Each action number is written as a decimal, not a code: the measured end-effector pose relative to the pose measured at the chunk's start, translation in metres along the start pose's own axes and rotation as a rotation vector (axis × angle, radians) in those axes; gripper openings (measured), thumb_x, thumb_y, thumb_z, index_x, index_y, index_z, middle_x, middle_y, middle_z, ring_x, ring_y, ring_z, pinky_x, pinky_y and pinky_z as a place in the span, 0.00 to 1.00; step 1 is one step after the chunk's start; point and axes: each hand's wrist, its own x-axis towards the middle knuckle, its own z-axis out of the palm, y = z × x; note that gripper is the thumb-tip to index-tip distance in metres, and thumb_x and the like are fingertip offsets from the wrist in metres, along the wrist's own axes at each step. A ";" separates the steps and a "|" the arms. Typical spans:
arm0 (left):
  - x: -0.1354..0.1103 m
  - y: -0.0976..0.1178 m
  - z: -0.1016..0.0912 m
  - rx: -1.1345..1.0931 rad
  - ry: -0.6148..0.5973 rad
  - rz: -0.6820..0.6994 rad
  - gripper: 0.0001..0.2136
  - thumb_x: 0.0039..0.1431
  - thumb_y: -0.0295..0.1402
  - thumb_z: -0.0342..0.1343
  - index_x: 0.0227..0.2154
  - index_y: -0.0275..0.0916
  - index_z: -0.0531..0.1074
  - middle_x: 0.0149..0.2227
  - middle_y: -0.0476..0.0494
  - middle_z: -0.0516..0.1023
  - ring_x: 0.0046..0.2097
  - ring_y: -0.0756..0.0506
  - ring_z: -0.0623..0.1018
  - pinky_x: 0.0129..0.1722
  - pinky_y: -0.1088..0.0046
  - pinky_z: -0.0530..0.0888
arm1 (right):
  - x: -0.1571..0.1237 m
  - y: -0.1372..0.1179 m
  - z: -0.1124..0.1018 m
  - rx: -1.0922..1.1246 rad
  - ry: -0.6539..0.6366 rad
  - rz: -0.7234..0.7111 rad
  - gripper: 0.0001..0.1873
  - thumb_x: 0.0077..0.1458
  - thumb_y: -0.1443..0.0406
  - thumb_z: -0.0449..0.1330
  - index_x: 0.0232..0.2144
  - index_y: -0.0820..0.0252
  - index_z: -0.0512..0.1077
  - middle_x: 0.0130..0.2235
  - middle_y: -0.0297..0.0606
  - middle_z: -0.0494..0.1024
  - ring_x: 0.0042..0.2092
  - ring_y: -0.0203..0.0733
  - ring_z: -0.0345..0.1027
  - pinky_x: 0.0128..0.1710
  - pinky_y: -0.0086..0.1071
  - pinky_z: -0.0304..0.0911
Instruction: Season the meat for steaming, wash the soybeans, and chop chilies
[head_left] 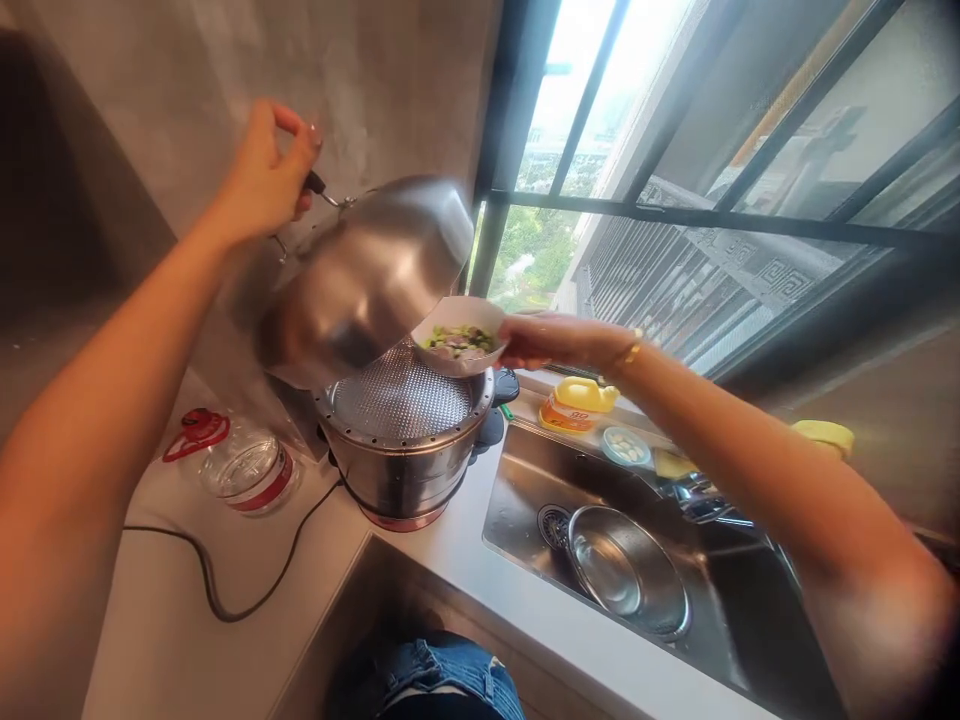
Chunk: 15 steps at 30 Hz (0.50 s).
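My left hand (pixel 277 170) grips the dark handle of a domed metal lid (pixel 375 280), which is tilted up on its side. Below the lid stands a metal steamer pot (pixel 409 465) with a perforated steamer tray (pixel 405 400) showing inside. My right hand (pixel 540 340) is closed on the rim of a white bowl (pixel 459 310) that holds chopped green and pale food. The bowl is tilted over the right rear part of the pot, just beside the lid's lower edge. Its contact with the pot, if any, I cannot make out.
A large clear bottle with a red cap (pixel 251 460) stands left of the pot, near a black cord (pixel 206 580). On the right is a sink (pixel 517 490) holding a metal basin (pixel 630 570). Behind it sit a yellow jug (pixel 577 403) and a small round container (pixel 626 446).
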 end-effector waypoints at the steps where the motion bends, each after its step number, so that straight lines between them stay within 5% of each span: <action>1: 0.000 0.001 -0.003 -0.008 0.008 -0.002 0.18 0.67 0.46 0.44 0.51 0.39 0.60 0.27 0.53 0.56 0.23 0.55 0.64 0.38 0.55 0.72 | 0.013 -0.002 0.011 0.039 -0.085 0.044 0.15 0.58 0.71 0.48 0.23 0.67 0.70 0.20 0.39 0.74 0.18 0.27 0.58 0.13 0.17 0.51; 5: -0.005 0.005 -0.010 -0.053 -0.005 0.013 0.18 0.68 0.45 0.43 0.52 0.36 0.59 0.28 0.53 0.56 0.24 0.56 0.64 0.41 0.49 0.71 | 0.061 0.002 0.046 0.055 -0.227 0.166 0.13 0.56 0.73 0.49 0.23 0.67 0.70 0.19 0.39 0.74 0.18 0.28 0.57 0.14 0.16 0.53; 9: -0.014 0.006 -0.011 -0.022 -0.048 0.044 0.18 0.67 0.48 0.45 0.50 0.39 0.60 0.28 0.53 0.58 0.25 0.57 0.64 0.39 0.56 0.72 | 0.089 0.019 0.062 -0.007 -0.254 0.133 0.05 0.54 0.69 0.58 0.29 0.68 0.73 0.21 0.40 0.76 0.22 0.32 0.64 0.19 0.21 0.60; 15: -0.023 0.011 -0.003 0.082 -0.162 0.055 0.19 0.67 0.48 0.44 0.51 0.39 0.59 0.26 0.53 0.61 0.26 0.55 0.68 0.33 0.68 0.68 | 0.062 0.007 0.043 -0.198 -0.255 0.112 0.14 0.57 0.61 0.58 0.23 0.65 0.71 0.19 0.37 0.75 0.15 0.24 0.47 0.11 0.20 0.41</action>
